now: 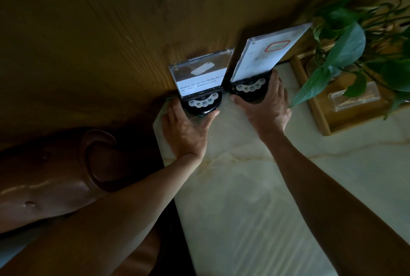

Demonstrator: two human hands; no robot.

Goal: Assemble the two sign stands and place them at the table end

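Observation:
Two sign stands stand side by side at the far end of the marble table (244,187), against the wooden wall. The left stand (200,78) has a short clear panel with a white text strip, set upright in a black round base with several buttons. My left hand (188,129) cups that base from the front, thumb and fingers on either side. The right stand (266,58) carries a taller clear panel with a white sheet and a red-framed label, in a matching black base. My right hand (266,109) wraps the right side and front of this base.
A wooden tray (321,116) with a clear glass holder (355,98) and a leafy green plant (346,54) sits right of the stands, close to my right hand. A brown leather seat (55,176) lies left of the table. The wooden wall (111,31) backs the table end.

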